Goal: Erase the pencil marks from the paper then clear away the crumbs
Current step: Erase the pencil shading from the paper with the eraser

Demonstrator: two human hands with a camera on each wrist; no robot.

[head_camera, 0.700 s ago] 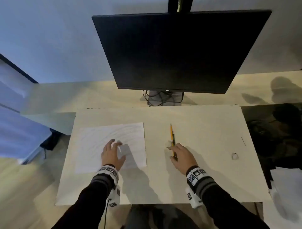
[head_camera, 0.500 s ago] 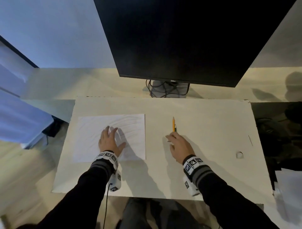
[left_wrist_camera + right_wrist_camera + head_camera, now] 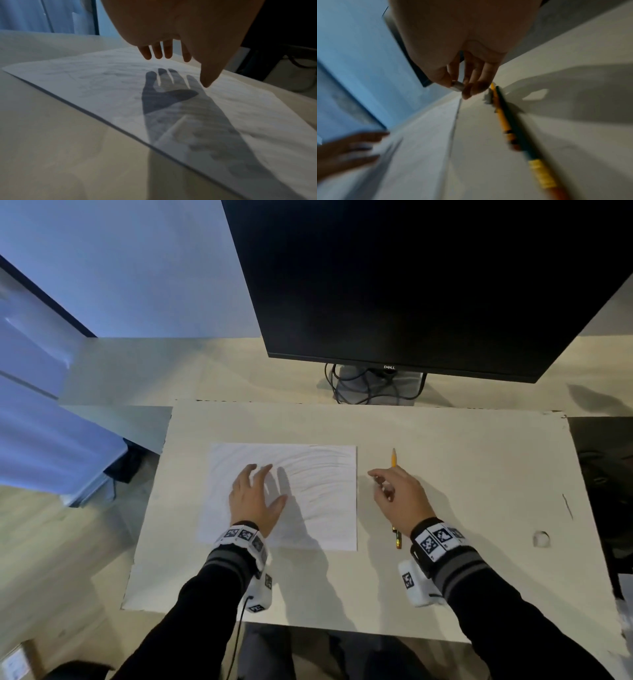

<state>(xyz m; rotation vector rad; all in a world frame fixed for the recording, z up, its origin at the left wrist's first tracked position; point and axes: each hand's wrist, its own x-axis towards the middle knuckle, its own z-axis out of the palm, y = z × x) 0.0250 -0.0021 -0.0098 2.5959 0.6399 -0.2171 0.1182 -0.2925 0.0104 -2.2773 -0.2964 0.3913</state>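
Two hands are at work over the pale bench (image 3: 445,577). The left hand (image 3: 255,501) hovers flat and spread just above the paper (image 3: 322,491); the left wrist view shows its straight fingers (image 3: 155,52) clear of the sheet, holding nothing. The right hand (image 3: 399,498), right of centre in the head view, pinches a small grey eraser (image 3: 458,85) between thumb and fingertips, lifted off the bench just beside the pencil (image 3: 394,458).

The paper lies left of centre, its faint grey pencil marks (image 3: 109,75) apparently not yet rubbed out, and I see no crumbs. This looks like the opening step: eraser fetched, rubbing not begun. Next, the left hand probably needs to press the sheet down while the right carries the eraser across to the marks.
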